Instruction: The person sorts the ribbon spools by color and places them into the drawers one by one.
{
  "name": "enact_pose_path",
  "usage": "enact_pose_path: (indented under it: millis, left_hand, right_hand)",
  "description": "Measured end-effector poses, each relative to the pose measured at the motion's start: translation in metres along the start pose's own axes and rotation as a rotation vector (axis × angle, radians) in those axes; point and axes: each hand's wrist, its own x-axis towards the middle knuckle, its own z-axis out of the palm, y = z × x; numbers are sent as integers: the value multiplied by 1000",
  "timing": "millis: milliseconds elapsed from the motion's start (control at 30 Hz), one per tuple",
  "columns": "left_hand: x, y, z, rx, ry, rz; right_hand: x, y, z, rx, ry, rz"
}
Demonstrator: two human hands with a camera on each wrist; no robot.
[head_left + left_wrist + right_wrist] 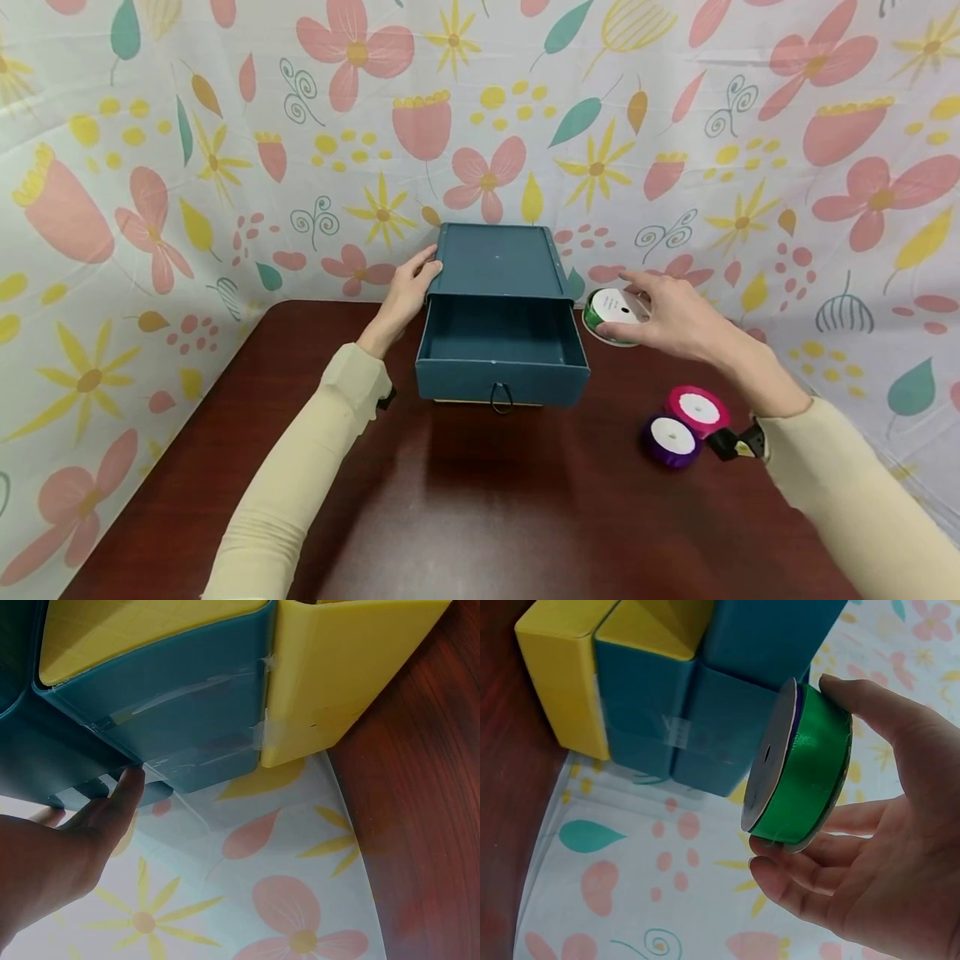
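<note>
A spool of green ribbon (817,761) with a white label is pinched between the thumb and fingers of my right hand (675,315). It hangs just right of a blue drawer unit (498,262). The unit's top drawer (501,375) is pulled out, and its inside shows no contents. My left hand (408,287) rests against the unit's left side near the back. In the left wrist view, the fingertips of that hand (97,832) touch the blue side wall. A black ring pull (501,397) hangs on the drawer front.
To the right on the dark wooden table (480,533) lie a pink ribbon spool (699,407) and a purple ribbon spool (672,442), touching. Yellow drawer parts (562,682) show lower on the unit. A flower-patterned cloth (487,108) hangs behind the table.
</note>
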Motion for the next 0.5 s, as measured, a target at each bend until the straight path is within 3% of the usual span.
enact_pose_path:
  millis: [500]
  left_hand:
    - [2, 0, -1, -3, -7, 1]
  right_hand:
    - [5, -16, -10, -2, -2, -10]
